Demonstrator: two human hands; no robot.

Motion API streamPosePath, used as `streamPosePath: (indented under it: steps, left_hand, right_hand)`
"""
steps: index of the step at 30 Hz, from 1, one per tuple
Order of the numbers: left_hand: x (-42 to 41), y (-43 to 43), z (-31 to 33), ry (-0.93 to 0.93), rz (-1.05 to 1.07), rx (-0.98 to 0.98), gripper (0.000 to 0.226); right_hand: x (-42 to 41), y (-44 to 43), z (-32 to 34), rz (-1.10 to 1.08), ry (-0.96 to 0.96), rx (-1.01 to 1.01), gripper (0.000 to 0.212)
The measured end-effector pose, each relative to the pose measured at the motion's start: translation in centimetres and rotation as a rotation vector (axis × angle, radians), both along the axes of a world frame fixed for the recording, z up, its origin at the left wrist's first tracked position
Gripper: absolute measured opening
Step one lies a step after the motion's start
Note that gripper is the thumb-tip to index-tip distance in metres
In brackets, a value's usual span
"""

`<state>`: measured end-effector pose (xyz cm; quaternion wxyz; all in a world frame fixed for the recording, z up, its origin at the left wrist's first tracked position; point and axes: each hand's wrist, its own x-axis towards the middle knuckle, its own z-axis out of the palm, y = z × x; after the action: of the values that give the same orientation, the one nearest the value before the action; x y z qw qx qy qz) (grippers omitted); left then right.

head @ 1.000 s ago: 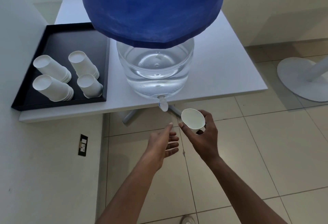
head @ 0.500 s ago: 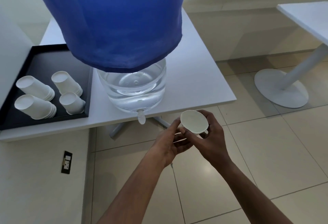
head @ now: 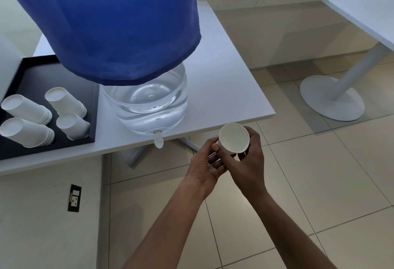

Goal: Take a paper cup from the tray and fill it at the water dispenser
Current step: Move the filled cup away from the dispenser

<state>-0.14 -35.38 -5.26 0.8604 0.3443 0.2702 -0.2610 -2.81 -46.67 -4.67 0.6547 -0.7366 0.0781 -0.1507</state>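
The paper cup (head: 234, 139) sits mouth-up and tilted toward the camera, held in the air in front of the table edge (head: 213, 129), to the right of and slightly below the dispenser's tap (head: 158, 140). The right hand (head: 249, 162) wraps it: the fingers (head: 254, 141) curl around the far right wall and the thumb presses the near left wall, so the grip is closed on the cup. The left hand (head: 205, 164) meets it from the left, thumb tip touching the cup's left side just under the rim; its other fingers curl beneath, and whether they touch the cup's base is hard to tell.

Left of the fingers, open air separates the cup from the tap, which overhangs the table edge below the clear water bottle (head: 147, 106) and its blue cover (head: 110, 23). Further left, the black tray (head: 97, 106) holds four stacks of upturned cups (head: 64, 106). Below and right of the hands is bare tiled floor (head: 319, 183).
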Motion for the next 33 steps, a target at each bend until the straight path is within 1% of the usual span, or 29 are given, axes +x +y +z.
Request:
streamPosePath:
  steps: [4, 7, 8, 10, 14, 15, 20, 23, 27, 33]
  left_hand:
    - [0.5, -0.6, -0.2, -0.008, 0.047, -0.017, 0.039]
    - [1.0, -1.1, -0.3, -0.009, 0.084, -0.024, 0.020]
    - [1.2, -1.3, -0.2, -0.007, 0.095, -0.025, 0.017]
    - [1.9, -1.6, 0.0, -0.007, 0.108, -0.024, 0.019]
    - [3.4, -2.3, 0.7, 0.001, 0.112, -0.007, 0.035]
    - [3.9, -2.4, 0.8, 0.008, 0.116, -0.003, 0.035]
    - [6.4, -3.2, 1.0, 0.021, 0.128, 0.026, 0.019]
    - [7.9, -3.3, 1.0, 0.034, 0.137, 0.059, 0.012]
    - [9.8, -3.4, 0.9, 0.042, 0.127, 0.124, 0.015]
    - [12.1, -3.1, 0.0, -0.001, 0.069, 0.284, 0.016]
  right_hand:
    - [1.0, 0.0, 0.1, -0.034, 0.008, -0.026, 0.074]
    - [2.0, -0.1, 0.2, -0.056, 0.023, -0.074, 0.071]
    - [2.4, -0.2, 0.2, -0.060, 0.030, -0.085, 0.069]
    - [3.2, -0.3, 0.3, -0.066, 0.039, -0.100, 0.065]
    - [5.2, -0.7, 0.6, -0.079, 0.069, -0.145, 0.062]
    - [5.8, -0.9, 0.6, -0.080, 0.077, -0.158, 0.061]
    - [8.6, -1.5, 0.6, -0.078, 0.095, -0.243, 0.058]
    - [10.0, -1.8, 0.4, -0.080, 0.092, -0.291, 0.058]
    - [11.8, -2.2, 0.0, -0.098, 0.081, -0.326, 0.059]
    - [14.3, -2.5, -1.1, -0.100, 0.094, -0.372, 0.061]
